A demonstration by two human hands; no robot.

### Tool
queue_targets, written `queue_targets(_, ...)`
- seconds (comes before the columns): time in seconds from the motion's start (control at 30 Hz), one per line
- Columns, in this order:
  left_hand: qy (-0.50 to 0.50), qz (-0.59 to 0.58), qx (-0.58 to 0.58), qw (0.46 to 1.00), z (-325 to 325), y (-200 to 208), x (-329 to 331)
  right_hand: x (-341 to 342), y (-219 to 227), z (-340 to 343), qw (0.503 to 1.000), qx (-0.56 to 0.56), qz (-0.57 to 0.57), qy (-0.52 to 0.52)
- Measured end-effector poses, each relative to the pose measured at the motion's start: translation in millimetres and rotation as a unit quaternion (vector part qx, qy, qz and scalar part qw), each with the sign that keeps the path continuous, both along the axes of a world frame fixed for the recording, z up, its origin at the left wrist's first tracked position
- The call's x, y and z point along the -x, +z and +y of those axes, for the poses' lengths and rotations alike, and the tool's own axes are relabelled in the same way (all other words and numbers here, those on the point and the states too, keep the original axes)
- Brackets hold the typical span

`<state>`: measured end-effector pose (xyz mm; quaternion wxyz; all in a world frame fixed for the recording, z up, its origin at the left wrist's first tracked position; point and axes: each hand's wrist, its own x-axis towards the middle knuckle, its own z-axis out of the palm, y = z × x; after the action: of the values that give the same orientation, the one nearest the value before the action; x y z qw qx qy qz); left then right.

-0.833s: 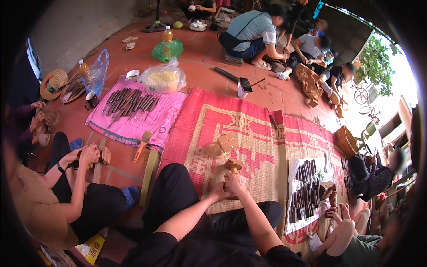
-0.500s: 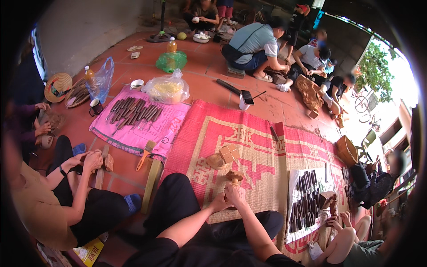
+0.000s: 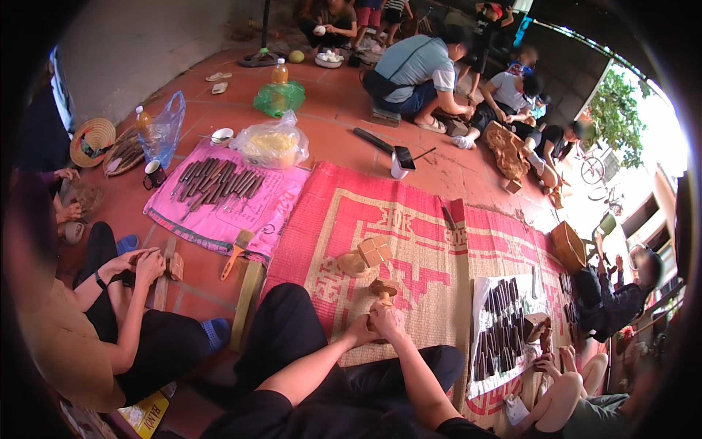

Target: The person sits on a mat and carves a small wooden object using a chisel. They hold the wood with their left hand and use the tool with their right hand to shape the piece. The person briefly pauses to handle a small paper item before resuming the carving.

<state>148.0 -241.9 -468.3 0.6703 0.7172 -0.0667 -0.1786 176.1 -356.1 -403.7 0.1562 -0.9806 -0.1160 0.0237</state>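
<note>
Both my hands are closed together low in front of my crossed legs, on the red and straw-coloured mat (image 3: pixel 322 241). My right hand (image 3: pixel 387 322) wraps round the lower part of a brown wooden piece (image 3: pixel 383 287) with a flat, wider top, standing roughly upright. My left hand (image 3: pixel 360 332) presses in beside it from the left, near its foot. The fingers hide most of the lower end, and I cannot make out whether a tool is among them. Just beyond lie a square-cut wooden block (image 3: pixel 374 251) and a paler rounded piece (image 3: pixel 352 265).
Many dark-handled carving tools (image 3: pixel 216 181) lie on a pink cloth (image 3: pixel 172 208), others on a white sheet (image 3: pixel 479 296) at right. Nearby are a brush (image 3: pixel 234 257) and a wooden beam (image 3: pixel 248 300). A person (image 3: pixel 102 329) sits close on my left; another (image 3: pixel 563 395) sits at right.
My hands and the wooden piece stay almost in place. The view has shifted slightly. At far right, a seated person's arms have risen near a green object.
</note>
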Motion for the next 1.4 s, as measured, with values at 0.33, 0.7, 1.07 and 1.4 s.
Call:
queue_targets(0.33,0.011,0.021,0.011,1.000,0.2,-23.3,-1.3,-35.8,-12.4,7.1,0.998,-0.024,-0.045,-0.030)
queue_targets(0.7,0.000,0.033,0.015,0.999,-6.3,-1.1,1.6,-48.0,-27.5,-10.3,0.997,0.028,-0.045,-0.047)
queue_targets(1.07,-0.036,0.028,0.079,0.996,-3.8,-2.3,-0.8,-18.4,-9.8,-10.5,0.999,-0.023,0.020,-0.018)
queue_targets(1.4,-0.015,-0.017,0.036,0.999,1.5,-24.4,-5.6,-18.3,-0.9,3.0,1.000,-0.009,-0.011,0.000)
